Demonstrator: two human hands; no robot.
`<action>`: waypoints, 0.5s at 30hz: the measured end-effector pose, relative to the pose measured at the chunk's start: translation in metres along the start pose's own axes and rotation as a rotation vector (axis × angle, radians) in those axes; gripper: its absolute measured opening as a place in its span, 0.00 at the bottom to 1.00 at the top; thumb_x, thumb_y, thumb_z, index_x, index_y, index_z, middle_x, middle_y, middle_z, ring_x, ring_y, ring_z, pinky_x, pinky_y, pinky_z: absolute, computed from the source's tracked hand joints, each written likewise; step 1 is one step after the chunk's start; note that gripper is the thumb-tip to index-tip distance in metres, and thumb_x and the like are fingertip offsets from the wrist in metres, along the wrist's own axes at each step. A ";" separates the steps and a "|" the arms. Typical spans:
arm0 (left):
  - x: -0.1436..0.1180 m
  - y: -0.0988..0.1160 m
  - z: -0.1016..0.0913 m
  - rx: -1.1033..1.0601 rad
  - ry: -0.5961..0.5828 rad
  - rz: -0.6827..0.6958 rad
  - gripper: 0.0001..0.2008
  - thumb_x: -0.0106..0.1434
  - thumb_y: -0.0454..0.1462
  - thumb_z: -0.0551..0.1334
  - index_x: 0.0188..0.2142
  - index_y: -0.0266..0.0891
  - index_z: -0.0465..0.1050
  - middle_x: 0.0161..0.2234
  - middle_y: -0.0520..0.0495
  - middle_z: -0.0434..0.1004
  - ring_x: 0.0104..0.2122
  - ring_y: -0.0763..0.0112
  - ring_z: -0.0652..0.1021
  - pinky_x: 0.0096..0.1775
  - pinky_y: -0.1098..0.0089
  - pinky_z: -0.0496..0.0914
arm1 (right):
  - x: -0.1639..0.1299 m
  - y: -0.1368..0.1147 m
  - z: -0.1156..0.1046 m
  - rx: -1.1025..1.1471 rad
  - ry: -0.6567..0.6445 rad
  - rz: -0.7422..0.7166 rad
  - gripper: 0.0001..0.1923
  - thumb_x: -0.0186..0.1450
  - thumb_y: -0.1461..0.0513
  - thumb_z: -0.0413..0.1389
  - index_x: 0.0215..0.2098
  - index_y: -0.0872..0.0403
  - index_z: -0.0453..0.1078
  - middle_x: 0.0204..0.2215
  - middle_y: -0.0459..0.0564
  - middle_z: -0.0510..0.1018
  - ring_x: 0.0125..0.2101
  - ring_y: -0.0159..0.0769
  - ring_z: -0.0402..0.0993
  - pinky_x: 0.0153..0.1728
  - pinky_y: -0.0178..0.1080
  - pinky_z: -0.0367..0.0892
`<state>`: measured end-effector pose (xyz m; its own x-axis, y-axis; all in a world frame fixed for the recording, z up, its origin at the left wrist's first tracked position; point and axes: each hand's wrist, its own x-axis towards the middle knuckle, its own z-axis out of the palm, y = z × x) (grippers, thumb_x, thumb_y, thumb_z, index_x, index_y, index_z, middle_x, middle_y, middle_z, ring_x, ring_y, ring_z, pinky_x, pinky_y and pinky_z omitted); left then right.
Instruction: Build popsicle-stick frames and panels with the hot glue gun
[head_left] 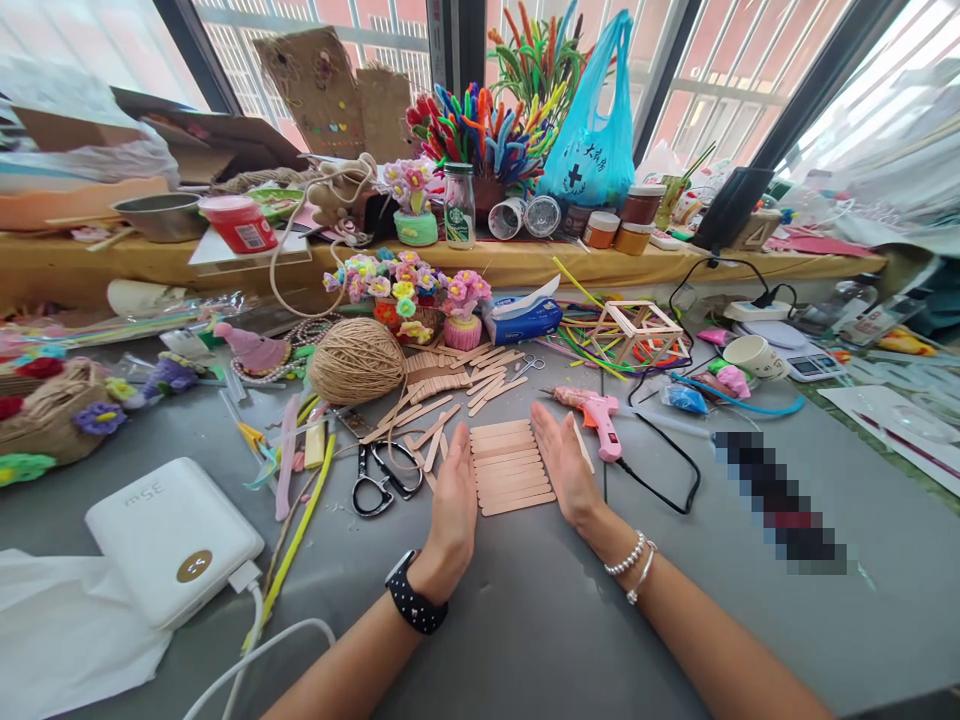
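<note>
A row of wooden craft sticks (516, 468) lies flat on the grey table, side by side in a near-square panel. Along its left ends stands my left hand (454, 505), on edge with the fingers stretched out. My right hand (561, 462) is held the same way against the right ends, so the sticks sit between my two palms. One loose craft stick (583, 443) lies just beyond my right hand, beside a pink glue gun (600, 420). More loose craft sticks (491, 385) are scattered behind the panel. Black-handled scissors (382, 478) rest left of my left hand.
A ball of twine (358, 360) and small silver scissors (531, 366) lie farther back. A stick-built frame (641, 335) stands at the back right. The glue gun's black cord (679, 508) loops on the right. A white power bank (176, 540) with a cable is at the left.
</note>
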<state>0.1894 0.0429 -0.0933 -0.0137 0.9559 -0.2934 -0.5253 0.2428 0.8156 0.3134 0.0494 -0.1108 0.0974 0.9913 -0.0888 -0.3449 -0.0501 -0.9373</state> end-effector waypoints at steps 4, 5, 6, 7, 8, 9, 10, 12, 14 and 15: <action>-0.008 -0.002 0.001 -0.016 0.049 -0.009 0.26 0.63 0.38 0.41 0.59 0.28 0.44 0.60 0.46 0.46 0.57 0.76 0.53 0.57 0.73 0.48 | -0.003 0.001 0.000 0.036 -0.008 0.023 0.39 0.57 0.40 0.38 0.59 0.55 0.48 0.59 0.48 0.48 0.58 0.33 0.43 0.58 0.40 0.38; -0.009 -0.003 0.002 -0.013 0.056 -0.008 0.26 0.63 0.38 0.41 0.59 0.28 0.43 0.60 0.46 0.46 0.57 0.76 0.53 0.57 0.73 0.47 | -0.003 0.001 0.000 0.038 -0.007 0.021 0.39 0.57 0.40 0.38 0.59 0.55 0.48 0.59 0.48 0.48 0.58 0.33 0.43 0.58 0.40 0.38; -0.010 -0.003 0.002 -0.010 0.060 -0.004 0.26 0.63 0.38 0.41 0.59 0.28 0.43 0.60 0.45 0.45 0.57 0.76 0.53 0.57 0.73 0.47 | -0.003 0.002 0.000 0.040 -0.006 0.018 0.39 0.57 0.40 0.38 0.59 0.55 0.48 0.59 0.49 0.48 0.58 0.33 0.43 0.58 0.40 0.38; -0.010 -0.004 0.002 -0.005 0.060 0.002 0.26 0.63 0.38 0.40 0.59 0.27 0.43 0.60 0.45 0.45 0.58 0.76 0.53 0.57 0.73 0.47 | -0.003 0.002 0.000 0.042 -0.003 0.015 0.40 0.57 0.40 0.39 0.59 0.55 0.48 0.59 0.49 0.47 0.58 0.33 0.42 0.58 0.40 0.38; -0.011 -0.005 0.002 0.002 0.058 0.011 0.25 0.63 0.37 0.40 0.59 0.27 0.43 0.60 0.45 0.45 0.58 0.76 0.53 0.57 0.73 0.47 | -0.002 0.002 0.000 0.044 0.001 0.012 0.40 0.57 0.40 0.39 0.59 0.56 0.47 0.60 0.49 0.47 0.58 0.33 0.42 0.58 0.40 0.38; -0.011 -0.006 0.002 0.009 0.057 0.019 0.25 0.63 0.37 0.40 0.58 0.26 0.43 0.60 0.44 0.45 0.58 0.76 0.53 0.57 0.73 0.47 | -0.002 0.002 0.000 0.046 0.004 0.011 0.41 0.57 0.40 0.39 0.59 0.56 0.47 0.60 0.50 0.47 0.58 0.33 0.42 0.58 0.40 0.38; -0.011 -0.007 0.002 0.016 0.056 0.024 0.25 0.63 0.36 0.40 0.58 0.26 0.43 0.60 0.44 0.45 0.57 0.76 0.53 0.57 0.73 0.47 | -0.002 0.002 0.000 0.048 0.007 0.011 0.41 0.57 0.40 0.39 0.59 0.57 0.47 0.60 0.50 0.47 0.58 0.33 0.42 0.58 0.40 0.38; -0.012 -0.009 0.002 0.032 0.056 0.031 0.25 0.63 0.35 0.40 0.58 0.27 0.44 0.60 0.44 0.47 0.57 0.76 0.53 0.57 0.73 0.47 | -0.003 0.002 0.000 0.051 0.010 0.011 0.41 0.57 0.40 0.39 0.59 0.58 0.46 0.60 0.51 0.47 0.58 0.33 0.42 0.58 0.39 0.38; -0.012 -0.010 0.001 0.044 0.055 0.035 0.25 0.62 0.35 0.39 0.58 0.29 0.45 0.60 0.45 0.47 0.57 0.77 0.54 0.57 0.72 0.47 | -0.003 0.001 0.000 0.052 0.009 0.011 0.41 0.57 0.40 0.39 0.59 0.58 0.46 0.60 0.51 0.46 0.58 0.33 0.42 0.58 0.39 0.38; -0.012 -0.010 0.001 0.049 0.051 0.038 0.25 0.62 0.35 0.39 0.58 0.29 0.45 0.60 0.45 0.48 0.57 0.77 0.54 0.57 0.72 0.47 | -0.003 0.001 0.000 0.051 0.008 0.010 0.41 0.57 0.40 0.39 0.59 0.59 0.46 0.60 0.51 0.46 0.58 0.33 0.42 0.58 0.39 0.38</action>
<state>0.1958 0.0293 -0.0976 -0.0772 0.9552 -0.2858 -0.4810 0.2154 0.8498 0.3123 0.0459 -0.1117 0.1012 0.9897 -0.1009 -0.3926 -0.0535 -0.9182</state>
